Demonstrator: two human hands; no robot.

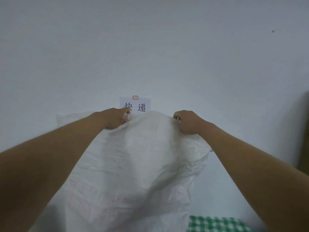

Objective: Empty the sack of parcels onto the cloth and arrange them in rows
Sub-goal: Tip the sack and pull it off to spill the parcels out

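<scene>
Both hands' fingers (124, 118) clutch the sack (133, 164) top edge.

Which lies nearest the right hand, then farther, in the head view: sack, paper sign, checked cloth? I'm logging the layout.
1. sack: gripped by the right hand.
2. paper sign: on the wall, to its left.
3. checked cloth: bottom edge, far below.

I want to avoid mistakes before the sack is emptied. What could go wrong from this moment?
1. Only a small part of the green checked cloth shows, low and to the right of the white sack, so parcels might fall beside it.
2. The left hand and right hand each grip only bunched fabric at the sack's top edge; it might slip out.
3. The raised sack hides what is below it, so aiming is hard.
</scene>
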